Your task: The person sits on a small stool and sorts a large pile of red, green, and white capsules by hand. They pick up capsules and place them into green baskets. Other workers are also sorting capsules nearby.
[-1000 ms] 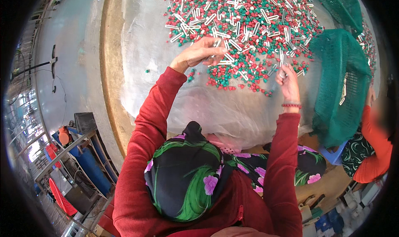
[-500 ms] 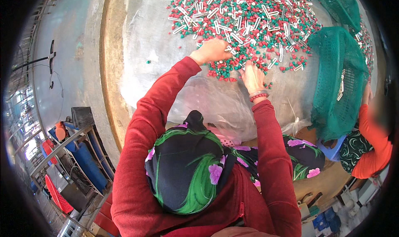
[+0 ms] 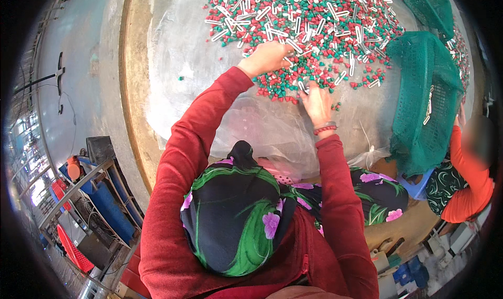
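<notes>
A wide pile of small red, green and white plastic pieces (image 3: 285, 93) lies on the sheet-covered work surface, with white elongated loops (image 3: 351, 64) scattered through it. At the pile's near left edge, my left hand (image 3: 266, 59) has its fingers curled down and closed; a pale piece shows by its fingertips, but what they grip is mostly hidden. My right hand (image 3: 317, 105) is at the near edge, thumb and fingers drawn together on a small white loop (image 3: 302, 87).
Clear plastic sheeting (image 3: 257, 131) hangs over the near edge. Green mesh baskets (image 3: 411, 105) stand at the right, one with white loops hanging on it. Beyond them a co-worker's orange sleeve (image 3: 466, 197) shows. A blue-framed cart (image 3: 112, 204) stands at lower left.
A white loop now shows at my right fingertips, where none was plain before. My left hand stays at the pile with slight finger movement. The whole view has shifted a little.
</notes>
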Motion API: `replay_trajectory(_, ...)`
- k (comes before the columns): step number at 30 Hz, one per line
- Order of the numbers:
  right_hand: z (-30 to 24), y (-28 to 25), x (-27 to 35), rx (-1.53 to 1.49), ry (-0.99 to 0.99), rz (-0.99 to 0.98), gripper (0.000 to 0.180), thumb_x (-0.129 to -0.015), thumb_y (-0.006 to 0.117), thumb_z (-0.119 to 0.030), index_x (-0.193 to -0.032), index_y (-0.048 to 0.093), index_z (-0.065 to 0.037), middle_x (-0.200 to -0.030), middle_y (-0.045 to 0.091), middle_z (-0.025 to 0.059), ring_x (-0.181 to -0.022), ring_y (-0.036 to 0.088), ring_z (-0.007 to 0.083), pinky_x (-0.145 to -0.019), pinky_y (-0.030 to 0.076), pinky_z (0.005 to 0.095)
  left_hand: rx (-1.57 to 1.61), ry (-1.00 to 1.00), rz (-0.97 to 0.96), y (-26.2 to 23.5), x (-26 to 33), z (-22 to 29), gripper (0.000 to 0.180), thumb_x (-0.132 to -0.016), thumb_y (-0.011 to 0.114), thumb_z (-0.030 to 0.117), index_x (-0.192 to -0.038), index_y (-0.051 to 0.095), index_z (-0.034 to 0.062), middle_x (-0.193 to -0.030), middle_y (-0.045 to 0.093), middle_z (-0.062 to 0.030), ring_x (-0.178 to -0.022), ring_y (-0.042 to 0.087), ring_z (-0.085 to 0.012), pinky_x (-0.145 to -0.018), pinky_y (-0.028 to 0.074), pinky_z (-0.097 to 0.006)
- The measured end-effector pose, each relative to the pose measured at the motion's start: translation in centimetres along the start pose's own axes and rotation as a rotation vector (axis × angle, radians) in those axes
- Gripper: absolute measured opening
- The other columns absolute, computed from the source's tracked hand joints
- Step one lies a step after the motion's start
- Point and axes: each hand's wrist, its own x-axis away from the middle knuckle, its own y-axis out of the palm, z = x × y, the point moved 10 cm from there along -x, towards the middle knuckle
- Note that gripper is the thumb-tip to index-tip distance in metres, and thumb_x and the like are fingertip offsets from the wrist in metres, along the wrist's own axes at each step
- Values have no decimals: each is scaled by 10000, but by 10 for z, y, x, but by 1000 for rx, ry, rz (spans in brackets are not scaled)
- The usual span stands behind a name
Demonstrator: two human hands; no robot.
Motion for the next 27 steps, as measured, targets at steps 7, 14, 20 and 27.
replay_trajectory(7,3,-9,-12,-342,-45,-18,246,-730,685,-207,-824,582,-4,-711,640,157,-650,639,303,-593,487,393,-119,-179,-65,-1,0,-15,271,-774,643,284,-884,576,45,-716,608,-108,-703,631,-241,-620,499,-387)
replay_trajectory(14,1,-40,26,-2093,-25,-463,203,-782,588,-76,-965,501,-74,-719,490,28,-557,461,109,-396,296,189,1715,-159,-98,-24,64,19,235,-836,552,211,-993,550,36,-718,550,-35,-500,517,-97,-293,258,-174)
replay_trajectory(20,-21,-17,10,-1317,72,-541,130,-795,594,-97,-917,570,-57,-690,505,14,-583,472,112,-414,320,201,1292,-606,-381,51,93,5,263,-846,605,237,-997,585,23,-688,561,-17,-497,531,-78,-340,315,-178)
replay_trajectory(27,-61,-3,-33,62,-343,-137,300,-764,564,-97,-1053,631,-148,-739,631,170,-698,633,292,-603,493,396,898,-687,-54,23,47,-84,242,-828,582,270,-891,642,45,-637,537,2,-497,515,-75,-382,348,-214)
